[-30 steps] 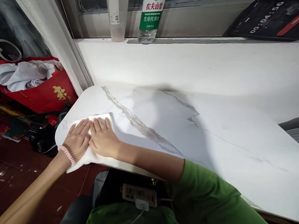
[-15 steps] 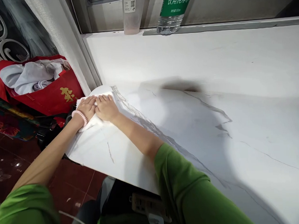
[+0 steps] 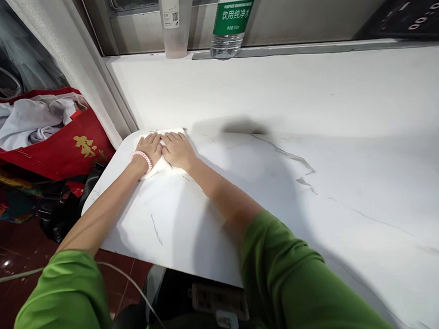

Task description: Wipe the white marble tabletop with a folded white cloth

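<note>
A white cloth [image 3: 156,169] lies flat on the white marble-patterned table [image 3: 216,243], near its far left corner. My left hand [image 3: 148,149], with a pink beaded band at the wrist, rests palm down on the left part of the cloth. Beside it my right hand [image 3: 177,150] presses flat on the cloth's right part, the two hands touching or nearly so. The fingers of both hands are stretched out and point away from me. Most of the cloth is hidden under them.
On the ledge behind the table stand a water bottle [image 3: 233,21] and a translucent container [image 3: 176,36]. Left of the table is a red bag [image 3: 62,153] with white fabric inside. A power strip [image 3: 204,299] and a cable [image 3: 133,282] are below the front edge.
Both hands and the cloth have moved right along the far edge of the table, off the left edge. The view has shifted somewhat to the right.
</note>
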Action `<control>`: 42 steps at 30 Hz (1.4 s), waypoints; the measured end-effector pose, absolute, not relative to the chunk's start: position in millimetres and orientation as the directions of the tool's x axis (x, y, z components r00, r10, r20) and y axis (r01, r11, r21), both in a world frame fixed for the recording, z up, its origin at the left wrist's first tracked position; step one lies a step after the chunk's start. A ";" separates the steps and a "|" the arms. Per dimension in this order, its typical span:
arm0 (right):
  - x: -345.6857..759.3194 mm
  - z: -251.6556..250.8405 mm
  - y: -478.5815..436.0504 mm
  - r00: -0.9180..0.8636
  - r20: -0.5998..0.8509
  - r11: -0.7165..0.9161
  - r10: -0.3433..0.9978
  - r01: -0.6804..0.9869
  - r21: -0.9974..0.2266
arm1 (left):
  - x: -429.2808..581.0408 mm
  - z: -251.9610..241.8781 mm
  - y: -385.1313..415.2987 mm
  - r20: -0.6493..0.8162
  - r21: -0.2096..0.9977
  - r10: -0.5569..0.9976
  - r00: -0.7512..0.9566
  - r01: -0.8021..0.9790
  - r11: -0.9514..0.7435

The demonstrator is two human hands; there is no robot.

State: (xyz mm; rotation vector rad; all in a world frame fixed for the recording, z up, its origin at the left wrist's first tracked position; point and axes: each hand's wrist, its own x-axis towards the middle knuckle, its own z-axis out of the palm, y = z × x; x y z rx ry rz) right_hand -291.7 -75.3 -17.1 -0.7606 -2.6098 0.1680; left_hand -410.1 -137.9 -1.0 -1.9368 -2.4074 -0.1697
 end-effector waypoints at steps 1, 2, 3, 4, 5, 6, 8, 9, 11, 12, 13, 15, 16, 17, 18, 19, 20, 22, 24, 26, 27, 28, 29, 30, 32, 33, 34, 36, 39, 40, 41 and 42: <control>-282.9 -16.6 -81.7 -0.777 0.350 0.852 0.523 0.478 -0.213 | -401.0 -0.8 -147.5 0.111 0.056 0.968 -0.223 0.974 0.218; -273.3 -15.8 -89.4 -0.790 0.341 0.861 0.509 0.468 -0.200 | -391.5 -0.7 -158.1 0.114 0.056 0.967 -0.227 0.973 0.222; -262.8 -15.0 -98.7 -0.804 0.334 0.871 0.492 0.455 -0.187 | -381.8 -0.8 -169.7 0.117 0.053 0.967 -0.228 0.973 0.223; -251.3 -14.2 -109.4 -0.818 0.331 0.883 0.470 0.437 -0.175 | -371.7 -1.2 -182.4 0.124 0.049 0.966 -0.225 0.974 0.221; -239.0 -13.5 -121.6 -0.831 0.333 0.895 0.447 0.416 -0.163 | -361.3 -1.8 -196.0 0.133 0.044 0.967 -0.215 0.976 0.211; -225.8 -13.0 -135.0 -0.840 0.337 0.905 0.425 0.396 -0.154 | -350.7 -2.6 -210.5 0.144 0.038 0.969 -0.199 0.980 0.195; -197.9 -13.0 -164.2 -0.847 0.351 0.917 0.398 0.371 -0.145 | -328.7 -4.3 -240.7 0.171 0.031 0.973 -0.153 0.988 0.150; -183.8 -13.5 -179.1 -0.846 0.357 0.918 0.396 0.368 -0.148 | -317.6 -4.9 -255.6 0.181 0.030 0.976 -0.123 0.992 0.120; -157.4 -14.7 -206.0 -0.837 0.374 0.916 0.400 0.365 -0.164 | -296.6 -5.1 -281.8 0.186 0.030 0.981 -0.056 0.998 0.051; -146.2 -15.4 -216.9 -0.831 0.383 0.915 0.404 0.364 -0.173 | -287.4 -4.5 -291.8 0.185 0.034 0.983 -0.023 0.999 0.017; -136.9 -16.1 -225.3 -0.824 0.392 0.913 0.408 0.365 -0.182 | -279.7 -3.6 -299.1 0.180 0.039 0.984 0.009 0.999 -0.016; -125.4 -17.5 -233.0 -0.812 0.401 0.906 0.423 0.376 -0.195 | -269.9 -1.4 -304.0 0.165 0.050 0.985 0.052 0.997 -0.061; -123.6 -18.2 -232.1 -0.807 0.403 0.902 0.431 0.384 -0.198 | -268.3 -0.5 -301.3 0.151 0.057 0.987 0.061 0.996 -0.071; -124.2 -18.8 -227.7 -0.804 0.402 0.899 0.438 0.390 -0.199 | -268.7 0.2 -295.1 0.136 0.063 0.989 0.062 0.995 -0.071; -127.0 -19.3 -220.0 -0.803 0.401 0.897 0.442 0.395 -0.198 | -271.0 0.6 -285.6 0.121 0.068 0.991 0.055 0.996 -0.064; -131.7 -19.7 -209.2 -0.801 0.398 0.894 0.448 0.403 -0.197 | -274.9 0.8 -273.0 0.108 0.070 0.993 0.045 0.996 -0.053; -137.7 -19.9 -195.4 -0.797 0.391 0.887 0.461 0.417 -0.197 | -279.8 0.7 -257.4 0.098 0.070 0.995 0.034 0.997 -0.040; -152.2 -19.6 -160.6 -0.784 0.365 0.865 0.502 0.463 -0.195 | -291.5 0.6 -219.2 0.085 0.064 0.996 0.019 0.998 -0.024; -167.0 -18.5 -120.3 -0.770 0.334 0.839 0.544 0.512 -0.184 | -302.6 1.4 -175.6 0.070 0.060 0.997 0.014 0.998 -0.018; -179.4 -17.1 -81.3 -0.767 0.323 0.831 0.554 0.531 -0.165 | -310.7 3.3 -133.2 0.062 0.069 0.998 0.008 0.998 -0.013; -184.1 -16.7 -64.5 -0.756 0.321 0.820 0.570 0.549 -0.161 | -313.3 4.5 -114.6 0.055 0.077 0.998 0.004 0.997 -0.008; -187.7 -16.6 -50.4 -0.742 0.321 0.806 0.589 0.570 -0.161 | -314.8 5.7 -99.0 0.044 0.085 0.999 -0.008 0.996 0.004; -190.3 -16.8 -39.4 -0.725 0.321 0.790 0.609 0.591 -0.164 | -315.6 6.8 -86.8 0.030 0.094 0.999 -0.023 0.995 0.020; -191.8 -17.3 -31.5 -0.711 0.321 0.776 0.626 0.608 -0.166 | -315.7 7.6 -78.2 0.025 0.105 0.999 -0.031 0.994 0.029; -192.1 -18.9 -24.8 -0.697 0.324 0.763 0.640 0.625 -0.163 | -314.7 8.3 -71.4 0.040 0.127 0.999 -0.023 0.992 0.018; -190.9 -19.6 -25.1 -0.698 0.326 0.764 0.638 0.625 -0.159 | -313.7 8.3 -72.3 0.051 0.133 0.999 -0.013 0.991 0.007; -188.9 -20.3 -27.2 -0.702 0.327 0.768 0.633 0.621 -0.155 | -312.2 8.1 -75.3 0.057 0.135 0.998 -0.010 0.991 0.002; -182.2 -20.8 -35.9 -0.711 0.334 0.780 0.619 0.606 -0.156 | -307.7 7.5 -85.4 0.058 0.124 0.998 -0.015 0.992 0.008; -163.9 -20.7 -58.9 -0.727 0.342 0.799 0.596 0.578 -0.164 | -294.2 5.6 -109.1 0.051 0.095 0.999 -0.015 0.995 0.011; -155.1 -20.7 -69.7 -0.730 0.345 0.804 0.590 0.572 -0.162 | -287.5 4.4 -119.8 0.051 0.086 0.999 -0.002 0.996 -0.003; -144.9 -20.9 -82.5 -0.734 0.348 0.809 0.583 0.567 -0.158 | -279.5 3.0 -132.4 0.056 0.077 0.998 0.018 0.997 -0.022; -133.3 -21.3 -97.0 -0.738 0.354 0.814 0.575 0.561 -0.152 | -270.3 1.4 -146.8 0.066 0.069 0.997 0.042 0.997 -0.046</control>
